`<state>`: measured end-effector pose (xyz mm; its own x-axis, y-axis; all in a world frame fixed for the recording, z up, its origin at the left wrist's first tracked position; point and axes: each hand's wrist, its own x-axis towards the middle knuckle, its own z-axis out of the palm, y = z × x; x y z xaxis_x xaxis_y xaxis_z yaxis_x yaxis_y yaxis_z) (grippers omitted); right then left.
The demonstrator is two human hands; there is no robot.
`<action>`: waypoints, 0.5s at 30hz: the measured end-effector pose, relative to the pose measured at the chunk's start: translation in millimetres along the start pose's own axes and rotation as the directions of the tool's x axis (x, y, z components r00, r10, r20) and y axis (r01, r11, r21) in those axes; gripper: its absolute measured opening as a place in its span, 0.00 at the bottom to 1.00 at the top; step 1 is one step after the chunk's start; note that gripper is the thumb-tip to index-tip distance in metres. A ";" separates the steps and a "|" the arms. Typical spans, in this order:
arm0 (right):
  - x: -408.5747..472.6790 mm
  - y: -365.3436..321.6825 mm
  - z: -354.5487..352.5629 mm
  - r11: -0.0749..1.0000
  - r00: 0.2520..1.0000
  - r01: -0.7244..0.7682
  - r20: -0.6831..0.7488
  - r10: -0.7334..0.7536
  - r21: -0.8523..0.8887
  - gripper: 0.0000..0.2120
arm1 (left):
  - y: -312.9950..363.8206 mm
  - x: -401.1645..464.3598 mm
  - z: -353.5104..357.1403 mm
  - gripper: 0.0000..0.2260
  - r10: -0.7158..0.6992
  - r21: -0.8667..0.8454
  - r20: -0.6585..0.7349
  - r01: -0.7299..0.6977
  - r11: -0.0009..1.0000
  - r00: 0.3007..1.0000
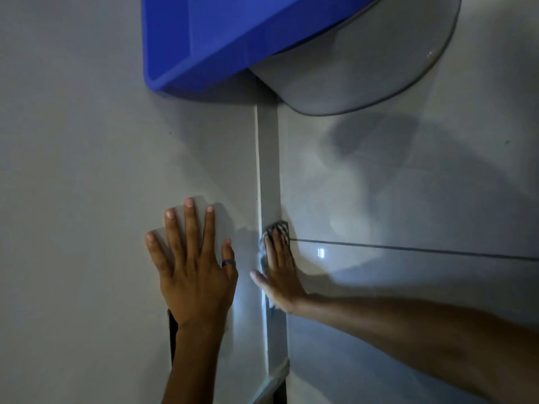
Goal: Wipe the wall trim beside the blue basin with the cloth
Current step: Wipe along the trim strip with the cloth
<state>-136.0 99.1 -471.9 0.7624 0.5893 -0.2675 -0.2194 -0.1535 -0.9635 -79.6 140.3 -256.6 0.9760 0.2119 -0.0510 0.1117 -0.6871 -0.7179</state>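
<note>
A narrow pale wall trim point(269, 170) runs vertically down from under the blue basin point(221, 39) at the top. My right hand point(280, 272) presses a checked cloth point(278, 228) flat against the trim, and the cloth shows above my fingertips and along the hand's left edge. My left hand point(192, 263) lies flat and spread on the plain wall to the left of the trim, holding nothing; a dark ring sits on one finger.
A grey rounded fixture point(364, 68) hangs next to the basin at the upper right. Glossy tiles point(408, 287) with a horizontal grout line cover the wall to the right of the trim. A ledge point(277, 374) juts out low on the trim.
</note>
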 end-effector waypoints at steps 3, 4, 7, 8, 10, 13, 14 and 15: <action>59.9 -25.9 -42.4 1.000 0.993 0.009 -0.114 -0.008 0.010 0.43 | 0.1 0.3 -2.1 0.33 0.002 -0.002 -0.001 -0.002 1.000 1.000; 85.8 -35.6 -62.9 1.000 0.987 0.016 -0.160 -0.012 0.018 0.43 | 0.6 0.5 -3.2 0.33 -0.006 -0.009 -0.003 0.006 1.000 1.000; 158.6 -63.4 -121.8 0.998 0.965 0.040 -0.260 -0.024 0.053 0.38 | 2.6 0.6 -6.8 0.32 -0.040 -0.042 0.012 0.041 0.998 0.999; 176.9 -70.8 -135.7 0.997 0.960 0.038 -0.281 -0.019 0.062 0.37 | 2.7 -0.3 -7.9 0.32 -0.050 -0.046 0.019 0.050 0.998 0.999; 196.6 -78.3 -147.5 0.997 0.949 0.029 -0.314 -0.006 0.068 0.38 | 3.7 -4.6 -11.0 0.32 -0.065 -0.053 0.034 0.066 0.996 0.997; 176.5 -69.3 -124.0 0.996 0.938 0.065 -0.337 -0.080 -0.057 0.39 | 5.8 -20.7 -17.6 0.31 -0.110 -0.078 0.056 0.114 0.990 0.992; 157.9 -60.7 -108.2 0.994 0.942 0.081 -0.321 -0.101 -0.073 0.39 | 6.2 -28.3 -19.0 0.30 -0.123 -0.084 0.062 0.128 0.988 0.990; 134.7 -50.3 -89.3 0.994 0.952 0.088 -0.289 -0.103 -0.067 0.39 | 6.1 -36.5 -19.9 0.30 -0.135 -0.085 0.069 0.140 0.986 0.989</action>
<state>32.1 115.3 -460.6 0.9244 0.3471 -0.1585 -0.1104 -0.1542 -0.9818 -110.8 114.5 -245.3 0.9369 0.3497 -0.0013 0.2631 -0.7074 -0.6560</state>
